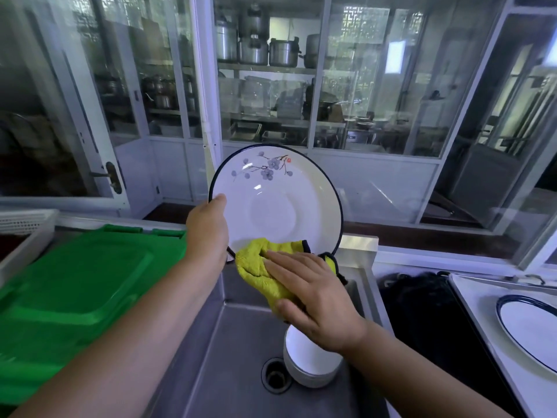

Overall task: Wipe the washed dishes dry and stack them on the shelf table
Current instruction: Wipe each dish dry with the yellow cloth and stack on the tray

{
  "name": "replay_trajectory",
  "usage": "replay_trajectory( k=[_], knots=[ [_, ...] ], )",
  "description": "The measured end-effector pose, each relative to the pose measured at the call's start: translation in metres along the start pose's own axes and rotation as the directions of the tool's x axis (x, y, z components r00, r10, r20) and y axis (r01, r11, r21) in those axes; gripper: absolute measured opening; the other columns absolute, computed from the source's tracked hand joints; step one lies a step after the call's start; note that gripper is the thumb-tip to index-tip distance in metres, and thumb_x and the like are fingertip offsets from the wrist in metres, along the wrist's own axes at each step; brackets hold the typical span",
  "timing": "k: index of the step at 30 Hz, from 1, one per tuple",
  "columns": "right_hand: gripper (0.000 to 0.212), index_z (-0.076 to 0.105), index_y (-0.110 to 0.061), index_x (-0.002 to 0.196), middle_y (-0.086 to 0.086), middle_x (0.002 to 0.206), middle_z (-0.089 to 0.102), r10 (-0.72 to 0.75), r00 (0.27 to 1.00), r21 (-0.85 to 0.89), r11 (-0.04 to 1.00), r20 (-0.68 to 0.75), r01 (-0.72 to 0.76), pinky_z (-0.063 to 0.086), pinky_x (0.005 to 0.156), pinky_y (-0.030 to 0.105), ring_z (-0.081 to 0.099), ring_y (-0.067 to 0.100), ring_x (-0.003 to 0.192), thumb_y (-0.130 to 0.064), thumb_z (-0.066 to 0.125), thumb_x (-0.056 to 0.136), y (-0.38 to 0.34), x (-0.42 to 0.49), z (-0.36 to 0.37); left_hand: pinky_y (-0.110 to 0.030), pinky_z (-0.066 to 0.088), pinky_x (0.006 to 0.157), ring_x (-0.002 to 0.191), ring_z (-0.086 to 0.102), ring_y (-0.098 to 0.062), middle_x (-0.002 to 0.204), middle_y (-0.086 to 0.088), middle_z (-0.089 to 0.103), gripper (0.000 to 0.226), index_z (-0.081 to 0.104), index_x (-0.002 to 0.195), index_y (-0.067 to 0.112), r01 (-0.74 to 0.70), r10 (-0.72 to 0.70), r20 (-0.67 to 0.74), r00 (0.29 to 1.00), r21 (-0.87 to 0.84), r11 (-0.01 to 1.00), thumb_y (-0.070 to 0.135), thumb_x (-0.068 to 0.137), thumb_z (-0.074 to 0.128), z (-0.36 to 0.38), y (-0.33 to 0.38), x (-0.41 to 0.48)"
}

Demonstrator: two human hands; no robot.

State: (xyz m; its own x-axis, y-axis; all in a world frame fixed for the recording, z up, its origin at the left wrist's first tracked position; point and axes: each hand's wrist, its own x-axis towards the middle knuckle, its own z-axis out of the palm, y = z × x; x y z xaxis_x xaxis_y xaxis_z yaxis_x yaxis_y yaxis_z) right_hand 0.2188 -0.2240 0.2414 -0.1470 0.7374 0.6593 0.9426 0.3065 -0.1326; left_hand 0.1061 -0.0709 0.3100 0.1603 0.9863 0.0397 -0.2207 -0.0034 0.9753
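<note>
A white plate (272, 203) with a dark blue rim and a blue blossom pattern stands tilted up above the sink (238, 351), its face toward me. My left hand (208, 233) grips its left edge, thumb over the rim. My right hand (313, 300) holds a yellow cloth (259, 270) and presses it against the plate's lower part with straight fingers, thumb tucked under the cloth. A stack of white bowls (310, 363) sits in the sink beside the drain (275, 377). An oval white plate with a blue rim (530, 330) lies on the white shelf table (479, 300) at right.
A green plastic crate lid (75, 282) covers the counter to the left, with a white perforated basket (27, 224) behind it. A dark mat (422, 300) lies between the sink and the shelf table. Glass partitions (361, 101) stand behind the counter.
</note>
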Motion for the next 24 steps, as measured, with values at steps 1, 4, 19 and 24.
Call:
replay_trajectory(
  k=[1,4,19,24],
  knots=[
    [0.045,0.058,-0.015,0.130,0.000,0.138,0.055,-0.002,0.999,-0.002,1.000,-0.050,0.002,0.036,0.104,0.033,0.051,0.019,0.124,-0.033,0.055,0.090,0.000,0.000,0.000,-0.034,0.035,0.066,0.070,0.045,-0.018,0.076,-0.009,0.050,0.025,0.053,0.079,0.010,0.016,-0.016,-0.001,1.000,-0.010,1.000,0.035,0.076,0.056,0.000,-0.001,0.000],
    [0.039,0.055,-0.020,0.117,-0.002,0.117,0.063,-0.025,0.989,-0.102,0.995,-0.145,0.011,0.038,0.093,0.031,0.055,0.018,0.106,-0.030,0.063,0.081,-0.001,0.001,0.007,-0.035,0.037,0.068,0.073,0.047,-0.018,0.079,-0.007,0.052,0.033,0.055,0.080,0.014,0.072,-0.072,-0.007,0.997,-0.008,0.997,0.043,0.065,0.054,0.003,-0.003,-0.002],
    [0.030,0.054,-0.012,0.094,0.006,0.077,0.061,-0.286,0.904,-0.516,0.852,-0.316,0.089,0.044,0.073,0.037,0.051,0.026,0.069,-0.011,0.076,0.075,0.056,-0.001,-0.015,-0.024,0.037,0.061,0.068,0.056,-0.017,0.077,0.001,0.062,0.015,0.059,0.084,0.016,0.162,-0.161,0.116,0.980,0.001,0.987,0.021,0.094,0.050,0.014,0.012,-0.016],
    [0.037,0.049,-0.010,0.090,0.008,0.073,0.058,-0.274,0.923,-0.470,0.874,-0.271,0.121,0.036,0.063,0.034,0.046,0.026,0.065,-0.009,0.077,0.065,0.043,0.006,-0.033,-0.029,0.055,0.046,0.065,0.064,-0.026,0.080,-0.009,0.067,0.019,0.061,0.087,0.012,0.219,-0.251,0.266,0.931,0.144,0.965,0.028,0.095,0.055,0.010,0.022,-0.012]
  ],
)
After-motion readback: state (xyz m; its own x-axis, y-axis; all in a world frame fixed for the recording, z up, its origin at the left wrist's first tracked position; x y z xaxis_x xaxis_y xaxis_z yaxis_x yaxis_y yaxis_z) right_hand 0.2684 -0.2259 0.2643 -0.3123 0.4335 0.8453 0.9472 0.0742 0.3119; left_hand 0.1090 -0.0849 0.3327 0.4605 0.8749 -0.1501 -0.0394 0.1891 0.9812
